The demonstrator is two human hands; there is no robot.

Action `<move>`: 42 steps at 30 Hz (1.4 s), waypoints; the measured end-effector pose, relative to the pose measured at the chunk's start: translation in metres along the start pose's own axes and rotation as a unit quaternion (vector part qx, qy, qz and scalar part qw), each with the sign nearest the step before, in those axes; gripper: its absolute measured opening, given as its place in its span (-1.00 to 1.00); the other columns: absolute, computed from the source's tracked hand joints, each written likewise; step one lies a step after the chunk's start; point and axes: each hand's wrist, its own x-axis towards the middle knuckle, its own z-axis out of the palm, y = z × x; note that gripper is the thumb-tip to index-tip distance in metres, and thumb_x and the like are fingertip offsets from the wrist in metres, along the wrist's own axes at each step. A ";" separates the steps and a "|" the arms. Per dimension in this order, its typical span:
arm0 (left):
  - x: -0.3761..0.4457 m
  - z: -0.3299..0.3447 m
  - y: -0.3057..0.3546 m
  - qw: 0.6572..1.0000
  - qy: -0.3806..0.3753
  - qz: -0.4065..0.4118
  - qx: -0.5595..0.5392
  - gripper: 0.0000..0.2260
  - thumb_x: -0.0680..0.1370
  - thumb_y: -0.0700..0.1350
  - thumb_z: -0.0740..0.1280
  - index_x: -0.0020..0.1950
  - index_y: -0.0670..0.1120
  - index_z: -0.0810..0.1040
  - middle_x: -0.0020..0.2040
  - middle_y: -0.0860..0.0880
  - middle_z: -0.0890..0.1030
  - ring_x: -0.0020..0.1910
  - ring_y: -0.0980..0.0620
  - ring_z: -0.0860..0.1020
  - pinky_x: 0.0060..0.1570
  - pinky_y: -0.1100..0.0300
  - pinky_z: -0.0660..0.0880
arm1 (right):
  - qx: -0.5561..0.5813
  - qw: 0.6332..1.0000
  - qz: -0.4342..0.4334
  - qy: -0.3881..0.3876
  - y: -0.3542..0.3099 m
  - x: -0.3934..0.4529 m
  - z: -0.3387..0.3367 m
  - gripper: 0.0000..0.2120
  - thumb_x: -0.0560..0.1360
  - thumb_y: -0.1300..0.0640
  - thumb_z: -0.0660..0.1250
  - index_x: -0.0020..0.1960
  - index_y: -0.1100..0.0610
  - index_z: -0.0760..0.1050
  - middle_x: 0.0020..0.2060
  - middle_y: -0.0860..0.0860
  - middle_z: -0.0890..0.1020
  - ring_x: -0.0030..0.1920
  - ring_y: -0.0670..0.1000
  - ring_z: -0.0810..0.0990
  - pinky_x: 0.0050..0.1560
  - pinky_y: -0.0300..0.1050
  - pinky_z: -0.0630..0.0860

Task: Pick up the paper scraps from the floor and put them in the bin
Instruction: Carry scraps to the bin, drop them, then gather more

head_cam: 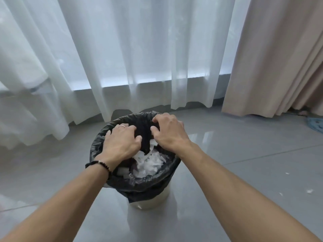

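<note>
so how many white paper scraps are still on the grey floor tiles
3 small white paper scraps, all right of the black-lined white bin: one near the right edge, a speck just left of it, another farther back. The arms and bin may hide more.

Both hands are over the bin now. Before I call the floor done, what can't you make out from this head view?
- Under the left hand and right hand: the hands' backs hide any grip on scraps.
- Bin depth: white paper scraps and the black liner cover it.
- White specks on the floor, right: too small to identify.
- Floor behind the bin and beyond the frame edges: hidden or cut off.
- Blue thing, right edge: cut off.
</note>
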 end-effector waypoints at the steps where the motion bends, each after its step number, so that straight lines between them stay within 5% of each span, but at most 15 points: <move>1: -0.004 -0.002 0.007 1.000 0.006 0.019 0.020 -0.57 0.57 0.07 0.16 0.39 -0.05 0.40 0.48 -0.12 0.30 0.48 -0.10 0.18 0.45 -0.12 0.11 | 0.007 1.000 -0.007 0.021 0.003 -0.003 -0.005 -0.72 0.56 0.07 0.19 0.22 0.12 0.49 0.17 0.07 0.55 0.20 0.11 0.46 0.18 0.04 0.35; 8: -0.040 0.011 0.091 0.973 0.086 0.210 0.031 -0.55 0.61 0.07 0.06 0.48 -0.03 0.25 0.54 -0.11 0.16 0.54 -0.07 -0.04 0.49 -0.06 -0.15 | 0.046 0.986 0.076 0.140 0.072 -0.064 -0.036 -0.70 0.59 0.10 0.17 0.26 0.17 0.47 0.21 0.07 0.54 0.23 0.07 0.46 0.26 0.05 0.42; 13: -0.070 0.056 0.150 0.935 0.086 0.343 -0.011 -0.56 0.61 0.03 0.11 0.47 -0.09 0.28 0.51 -0.16 0.23 0.54 -0.11 0.02 0.50 -0.04 -0.08 | -0.017 0.969 0.228 0.099 0.161 -0.157 -0.028 -0.69 0.59 0.06 0.14 0.28 0.14 0.43 0.23 0.06 0.52 0.24 0.06 0.44 0.25 -0.01 0.40; 20: -0.087 0.187 0.178 0.897 -0.179 0.404 -0.002 -0.46 0.63 0.11 0.08 0.54 -0.07 0.04 0.54 -0.14 0.15 0.54 -0.09 -0.01 0.46 0.05 0.07 | -0.054 0.926 0.373 0.006 0.233 -0.279 0.010 -0.57 0.60 0.00 0.14 0.42 0.13 0.30 0.44 0.06 0.32 0.46 0.04 0.19 0.39 -0.11 0.14; 24: -0.075 0.248 0.186 0.887 -0.240 0.395 0.014 -0.39 0.61 0.17 0.07 0.56 -0.05 -0.06 0.56 -0.13 0.04 0.54 -0.11 -0.05 0.47 -0.02 0.04 | -0.053 0.906 0.420 -0.026 0.259 -0.311 0.021 -0.47 0.60 -0.07 0.11 0.51 0.10 0.13 0.54 0.06 0.08 0.54 0.01 -0.02 0.47 -0.09 -0.01; 33: -0.019 0.312 0.241 0.907 -0.208 0.366 -0.034 -0.33 0.57 0.27 0.06 0.57 0.03 -0.09 0.58 -0.09 -0.07 0.54 -0.09 -0.15 0.46 -0.10 -0.16 | -0.048 0.886 0.461 -0.018 0.325 -0.311 0.038 -0.38 0.59 -0.08 0.10 0.54 0.14 0.01 0.56 0.04 0.00 0.54 -0.01 -0.09 0.52 -0.02 -0.10; 37: -0.019 0.326 0.235 0.852 -0.230 0.469 -0.038 -0.32 0.55 0.27 -0.12 0.57 -0.09 -0.03 0.58 -0.09 0.00 0.54 0.00 -0.09 0.48 0.07 -0.18 | -0.022 0.946 0.312 -0.080 0.287 -0.321 0.059 -0.32 0.51 -0.18 -0.12 0.56 0.10 -0.06 0.56 -0.02 -0.01 0.54 -0.11 -0.14 0.52 -0.07 -0.19; 42: -0.067 0.316 0.196 0.773 -0.258 0.576 -0.066 -0.39 0.59 0.19 -0.18 0.55 -0.10 0.07 0.56 0.00 0.06 0.53 0.13 -0.07 0.49 0.16 -0.16 | -0.014 0.938 0.345 -0.028 0.291 -0.300 0.061 -0.42 0.60 -0.06 0.04 0.55 0.10 0.02 0.56 0.01 0.00 0.54 -0.05 -0.08 0.51 -0.10 -0.14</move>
